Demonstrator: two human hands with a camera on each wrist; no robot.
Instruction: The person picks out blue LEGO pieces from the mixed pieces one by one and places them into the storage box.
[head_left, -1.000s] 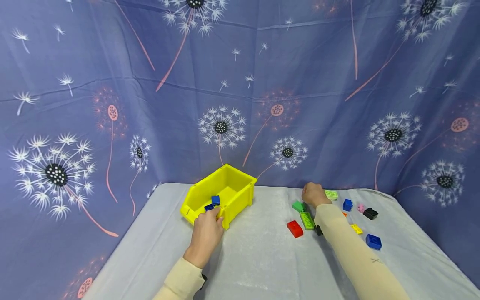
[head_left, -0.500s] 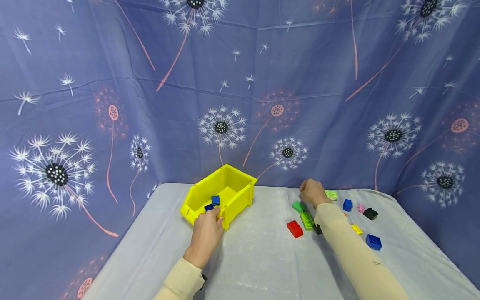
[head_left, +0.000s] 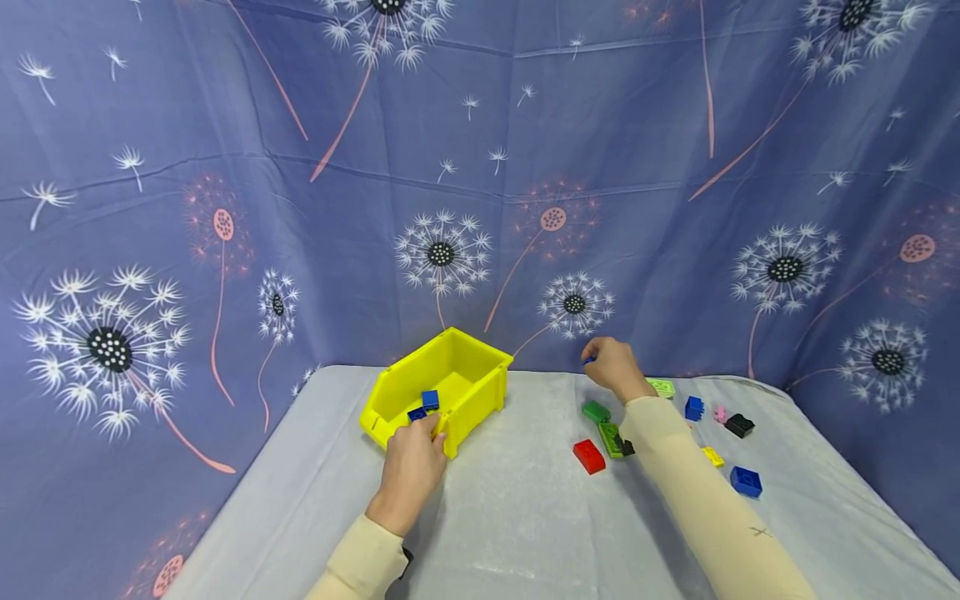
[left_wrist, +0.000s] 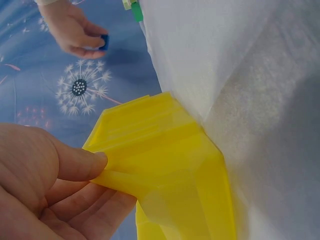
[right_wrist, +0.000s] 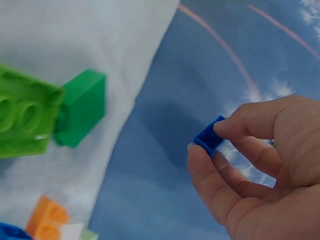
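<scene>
My left hand (head_left: 415,467) grips the near edge of a yellow bin (head_left: 480,406), thumb on one side and fingers on the other, as the left wrist view shows. Two blue bricks (head_left: 430,400) lie inside the bin. Between thumb and fingertips, my right hand (head_left: 617,367) pinches a small blue toy brick (right_wrist: 209,136), raised above the far edge of the table. Below that hand are a green brick (head_left: 596,411), a lime brick (head_left: 611,440) and a black piece (head_left: 625,447). A red brick (head_left: 589,457) lies nearer to me.
On the right of the white-covered table (head_left: 525,517) lie more pieces: a pale green brick (head_left: 662,387), blue bricks (head_left: 746,482), a yellow one (head_left: 712,456), a pink one (head_left: 721,414) and a black one (head_left: 739,425). A patterned blue curtain (head_left: 510,200) hangs behind.
My right hand has risen from the table and shifted slightly left, with the small blue brick now showing in its fingers. The left hand and the bin have stayed put.
</scene>
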